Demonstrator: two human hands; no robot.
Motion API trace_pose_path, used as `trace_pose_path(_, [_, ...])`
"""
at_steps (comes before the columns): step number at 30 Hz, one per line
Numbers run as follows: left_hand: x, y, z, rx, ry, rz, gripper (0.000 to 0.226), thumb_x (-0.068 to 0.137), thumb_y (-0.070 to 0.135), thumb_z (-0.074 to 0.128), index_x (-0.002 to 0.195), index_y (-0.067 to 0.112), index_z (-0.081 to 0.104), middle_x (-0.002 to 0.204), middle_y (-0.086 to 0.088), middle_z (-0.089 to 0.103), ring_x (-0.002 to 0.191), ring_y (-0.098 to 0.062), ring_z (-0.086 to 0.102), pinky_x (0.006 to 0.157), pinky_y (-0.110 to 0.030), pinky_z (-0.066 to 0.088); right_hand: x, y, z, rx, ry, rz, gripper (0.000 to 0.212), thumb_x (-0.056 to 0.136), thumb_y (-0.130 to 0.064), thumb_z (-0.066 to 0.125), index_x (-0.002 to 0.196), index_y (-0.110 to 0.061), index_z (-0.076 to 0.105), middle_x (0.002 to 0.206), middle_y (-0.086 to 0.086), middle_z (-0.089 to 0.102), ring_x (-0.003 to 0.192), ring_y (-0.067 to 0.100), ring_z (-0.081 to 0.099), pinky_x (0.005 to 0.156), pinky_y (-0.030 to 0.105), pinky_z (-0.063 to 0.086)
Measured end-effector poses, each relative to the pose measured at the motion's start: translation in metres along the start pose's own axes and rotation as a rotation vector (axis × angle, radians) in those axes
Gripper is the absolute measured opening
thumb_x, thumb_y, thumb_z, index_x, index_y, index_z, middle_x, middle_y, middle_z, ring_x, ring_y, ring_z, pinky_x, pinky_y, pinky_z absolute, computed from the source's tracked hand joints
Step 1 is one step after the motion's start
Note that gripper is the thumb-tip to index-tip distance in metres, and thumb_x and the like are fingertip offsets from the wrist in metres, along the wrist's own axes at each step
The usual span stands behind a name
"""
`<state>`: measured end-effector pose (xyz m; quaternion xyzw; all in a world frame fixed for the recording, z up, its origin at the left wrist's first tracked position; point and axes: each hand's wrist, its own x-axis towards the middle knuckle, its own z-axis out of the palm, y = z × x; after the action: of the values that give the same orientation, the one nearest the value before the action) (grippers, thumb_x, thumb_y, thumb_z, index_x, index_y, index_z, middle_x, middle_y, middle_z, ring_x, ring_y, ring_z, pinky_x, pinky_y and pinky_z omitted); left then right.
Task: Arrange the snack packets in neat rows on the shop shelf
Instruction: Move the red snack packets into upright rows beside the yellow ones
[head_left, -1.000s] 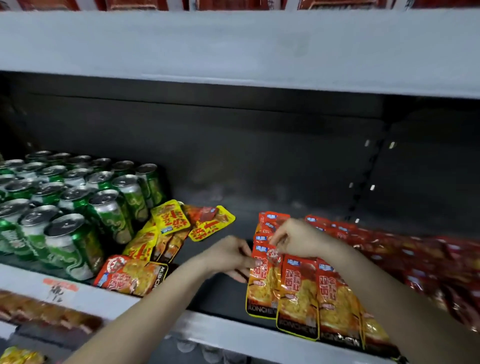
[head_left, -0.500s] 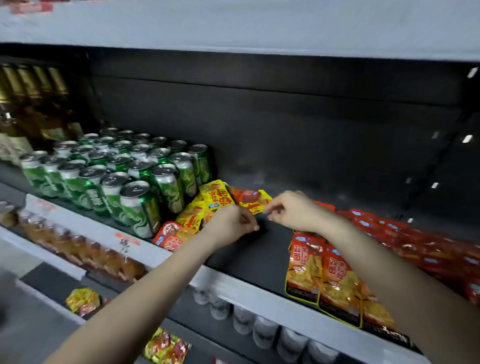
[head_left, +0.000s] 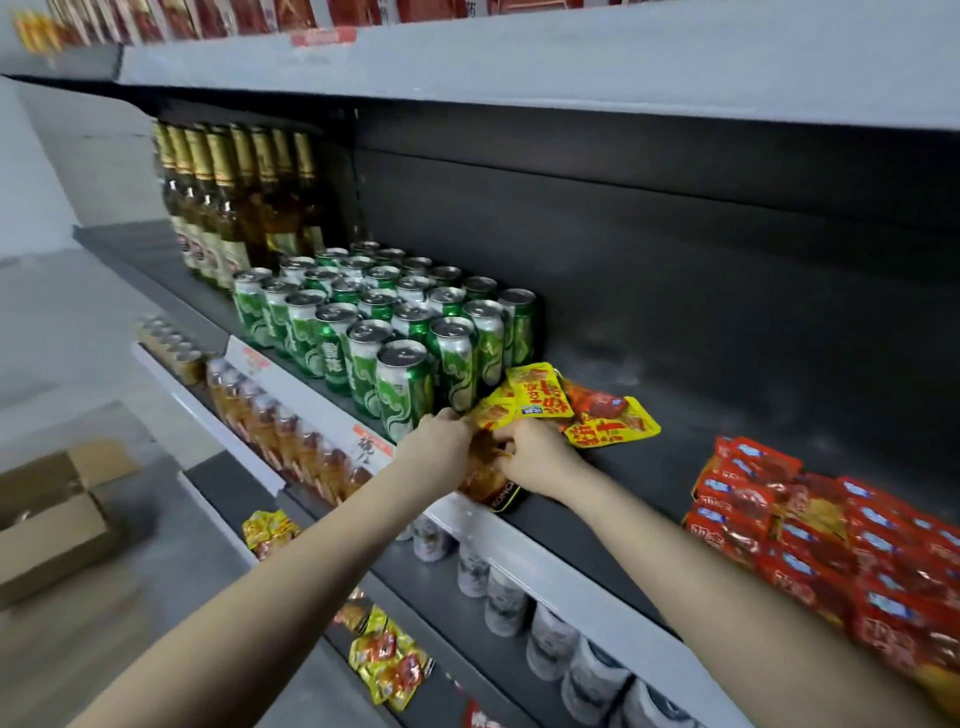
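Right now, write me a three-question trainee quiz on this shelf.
1. True or false: the green cans stand upright just left of the loose snack packets.
2. The left hand and right hand both: A) hang idle, B) grip the loose snack packets, C) point upward.
3. Fill in: the red snack packets lie piled at the ___ end of the shelf.
Key: 1 true; 2 B; 3 right.

This was a shop: tiered metal shelves (head_left: 649, 467) carried bulk stock, green cans (head_left: 405, 384) packed in rows, identical bottles (head_left: 228, 208) lined beside them, heaps of matching snack packets (head_left: 831, 551), and handwritten labels (head_left: 366, 446) stuck on the shelf edges
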<state>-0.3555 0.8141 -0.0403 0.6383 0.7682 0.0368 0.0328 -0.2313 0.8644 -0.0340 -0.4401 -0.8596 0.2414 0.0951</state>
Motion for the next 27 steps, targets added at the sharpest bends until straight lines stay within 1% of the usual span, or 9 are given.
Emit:
trace_pose_path(2, [0.001,-0.001,0.003,-0.057,0.014,-0.031,0.048,0.088,0.002,0.038,0.135,0.012,0.039,0.124,-0.015,0.045,0.117,-0.036,0.048,0.085,-0.043,0.044,0.002,0.003,-0.001,0.053,-0.050,0.046,0.031,0.085,-0.011,0.060,0.115,-0.008,0.064,0.100,0.008,0.065,0.100,0.022,0.058,0.074,0.022,0.041])
trace_pose_path(4, [0.002,0.000,0.003,-0.141,0.044,-0.063,0.049,0.088,0.005,0.041,0.136,0.011,0.034,0.120,-0.016,0.050,0.113,-0.037,0.052,0.082,-0.042,0.045,0.001,0.010,-0.009,0.141,-0.093,0.089,0.040,0.085,-0.007,0.060,0.124,-0.008,0.059,0.116,0.009,0.062,0.111,0.021,0.056,0.083,0.021,0.043])
trace_pose_path(6, [0.006,0.002,0.000,-0.221,0.115,-0.080,0.047,0.090,0.012,0.044,0.136,0.012,0.034,0.112,-0.019,0.058,0.104,-0.038,0.057,0.076,-0.041,0.047,-0.001,0.019,-0.018,0.233,-0.093,0.126,0.037,0.083,-0.003,0.059,0.120,-0.007,0.061,0.104,0.007,0.060,0.098,0.018,0.055,0.074,0.020,0.043])
trace_pose_path(9, [0.013,0.016,-0.014,-0.525,0.272,-0.088,0.040,0.091,0.021,0.056,0.129,0.013,0.048,0.110,-0.014,0.066,0.101,-0.033,0.062,0.079,-0.033,0.049,-0.010,0.041,-0.030,0.416,-0.086,0.225,0.034,0.081,0.000,0.056,0.113,-0.008,0.062,0.099,0.009,0.063,0.088,0.020,0.057,0.073,0.029,0.046])
trace_pose_path(11, [0.020,0.033,-0.022,-0.839,0.231,-0.060,0.031,0.088,0.017,0.062,0.119,0.012,0.058,0.110,-0.012,0.065,0.098,-0.031,0.063,0.082,-0.038,0.053,-0.023,0.055,-0.043,0.567,-0.111,0.270,0.024,0.084,0.003,0.053,0.102,-0.011,0.062,0.089,0.008,0.061,0.083,0.017,0.059,0.075,0.030,0.047])
trace_pose_path(13, [0.024,0.056,-0.026,-0.994,0.144,0.004,0.019,0.088,0.014,0.063,0.107,0.012,0.063,0.103,-0.010,0.066,0.086,-0.028,0.064,0.075,-0.047,0.057,-0.041,0.065,-0.060,0.703,-0.111,0.268,0.014,0.089,-0.002,0.056,0.092,-0.015,0.060,0.086,0.001,0.062,0.082,0.009,0.060,0.079,0.026,0.050])
trace_pose_path(18, [0.033,0.126,-0.024,-0.982,0.003,0.289,0.009,0.089,0.006,0.059,0.097,0.010,0.062,0.080,-0.001,0.062,0.068,-0.014,0.060,0.054,-0.030,0.056,-0.084,0.096,-0.096,0.689,0.077,0.261,0.021,0.087,-0.002,0.060,0.107,-0.011,0.058,0.083,0.001,0.065,0.080,0.011,0.061,0.081,0.030,0.048])
trace_pose_path(23, [0.027,0.173,-0.016,-0.887,-0.189,0.486,0.007,0.089,0.008,0.060,0.087,0.015,0.059,0.074,0.003,0.061,0.059,-0.006,0.059,0.044,-0.016,0.049,-0.130,0.125,-0.113,0.599,0.014,0.327,0.030,0.082,0.010,0.061,0.106,-0.005,0.053,0.088,0.008,0.066,0.083,0.019,0.066,0.074,0.030,0.058])
trace_pose_path(27, [0.024,0.189,-0.001,-0.825,-0.395,0.530,0.014,0.086,0.013,0.065,0.078,0.021,0.058,0.073,0.002,0.061,0.053,-0.001,0.060,0.046,-0.019,0.052,-0.151,0.134,-0.108,0.355,-0.051,0.370,0.038,0.076,0.001,0.072,0.098,-0.020,0.050,0.088,0.010,0.068,0.077,0.021,0.068,0.074,0.034,0.058])
